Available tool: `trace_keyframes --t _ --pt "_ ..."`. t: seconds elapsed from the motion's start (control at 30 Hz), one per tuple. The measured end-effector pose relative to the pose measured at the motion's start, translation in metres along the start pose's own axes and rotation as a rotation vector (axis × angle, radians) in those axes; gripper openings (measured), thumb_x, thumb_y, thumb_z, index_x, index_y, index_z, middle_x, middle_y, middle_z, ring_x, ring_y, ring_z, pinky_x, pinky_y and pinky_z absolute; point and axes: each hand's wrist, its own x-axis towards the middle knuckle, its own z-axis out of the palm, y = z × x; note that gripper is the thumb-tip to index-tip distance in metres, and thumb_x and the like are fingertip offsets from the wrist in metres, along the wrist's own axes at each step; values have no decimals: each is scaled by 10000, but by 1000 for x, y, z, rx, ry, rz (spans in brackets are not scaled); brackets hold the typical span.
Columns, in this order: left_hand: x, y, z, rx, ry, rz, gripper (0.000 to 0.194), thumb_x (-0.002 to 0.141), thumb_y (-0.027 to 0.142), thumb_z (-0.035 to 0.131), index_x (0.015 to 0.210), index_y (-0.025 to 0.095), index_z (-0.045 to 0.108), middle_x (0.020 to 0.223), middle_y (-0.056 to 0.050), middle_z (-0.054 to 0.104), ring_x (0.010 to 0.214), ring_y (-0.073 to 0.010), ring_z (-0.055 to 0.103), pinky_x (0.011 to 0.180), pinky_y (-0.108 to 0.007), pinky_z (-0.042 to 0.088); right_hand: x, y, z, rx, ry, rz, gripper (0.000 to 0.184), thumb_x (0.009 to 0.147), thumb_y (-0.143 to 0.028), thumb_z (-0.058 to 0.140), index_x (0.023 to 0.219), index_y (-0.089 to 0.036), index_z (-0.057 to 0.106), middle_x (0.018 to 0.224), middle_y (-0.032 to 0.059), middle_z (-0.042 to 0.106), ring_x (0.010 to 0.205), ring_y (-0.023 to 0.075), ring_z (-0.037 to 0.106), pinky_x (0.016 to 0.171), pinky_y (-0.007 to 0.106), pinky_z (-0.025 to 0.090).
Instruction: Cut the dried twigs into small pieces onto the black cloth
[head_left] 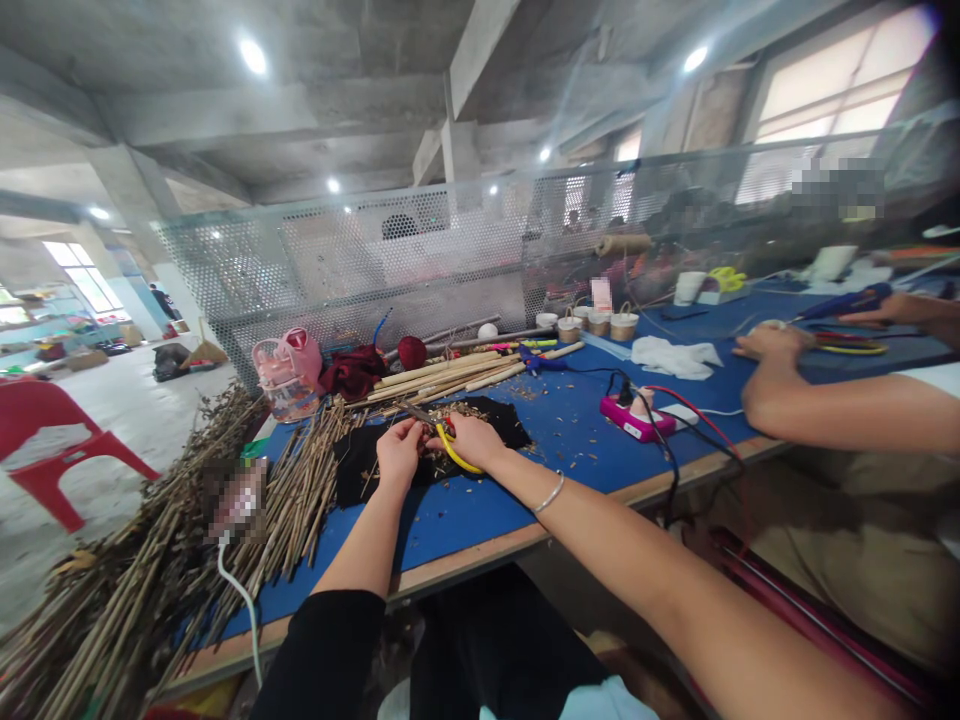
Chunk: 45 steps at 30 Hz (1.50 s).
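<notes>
My right hand [474, 440] is wrapped round a pair of scissors with yellow handles [456, 460], the dark blades pointing to the left. Close beside it, my left hand [399, 452] is closed in a pinch near the blades. Whatever sits in those fingertips is too small to make out. Both hands are over a black cloth [360, 462] strewn with small plant clippings [472, 408]. Cut brown stems [304, 490] lie in a pile to the left of my left hand. Thicker pale sticks [435, 380] rest behind the cloth.
A blue-topped table [480, 515] carries a magenta power strip [636, 420] with trailing cables, a white glove [675, 357], small cups [622, 326] and a pink container [289, 375]. Long dried branches [112, 600] overhang the left edge. A co-worker's arms [840, 405] are at the right.
</notes>
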Motion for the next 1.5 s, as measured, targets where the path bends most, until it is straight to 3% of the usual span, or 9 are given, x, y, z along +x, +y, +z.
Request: trace_keyframes --t 0.13,0.3,0.43,0.63,0.83,1.1,1.5 --pt "2 0 0 -41 17 -32 267 670 314 627 857 125 653 660 -33 645 527 -100 560 485 -200 435 0 2 3 -6 30 -16 628 690 -740 421 969 -187 526 884 99 665 873 243 626 720 296 433" --pt "2 0 -1 -42 -10 -31 183 669 294 609 731 124 632 555 1 591 455 -79 509 464 -190 413 -2 1 4 -22 93 -80 706 623 -754 487 1010 -165 483 926 109 645 893 254 614 723 305 431" --pt "0 0 0 -39 -47 -22 177 654 291 619 713 125 639 565 -6 600 462 -88 516 457 -193 409 -3 1 3 -7 90 -80 668 644 -734 492 997 -167 474 935 107 637 892 240 611 720 292 423" --pt "0 -2 1 -51 -58 -32 283 659 343 627 833 124 664 637 -30 635 508 -104 544 472 -204 426 -2 1 5 39 100 -75 627 679 -723 462 1001 -186 464 906 84 644 866 227 617 701 287 420" --pt "1 -5 1 -28 -71 -6 234 650 347 635 718 124 660 654 -50 645 538 -111 550 481 -200 423 -2 0 5 -2 171 -94 680 626 -734 512 982 -155 476 959 123 612 917 254 590 736 301 413" --pt "-1 -1 2 -19 -50 10 215 653 315 645 749 127 684 641 -38 651 528 -107 553 502 -204 438 -2 1 3 -15 85 -48 655 662 -721 490 1016 -170 466 897 101 648 874 244 620 724 297 430" --pt "3 -2 2 -120 -2 -78 231 667 259 663 853 124 690 721 -61 672 585 -118 594 593 -258 501 1 3 2 11 13 -13 651 668 -751 434 979 -190 546 909 114 665 872 255 628 710 298 455"
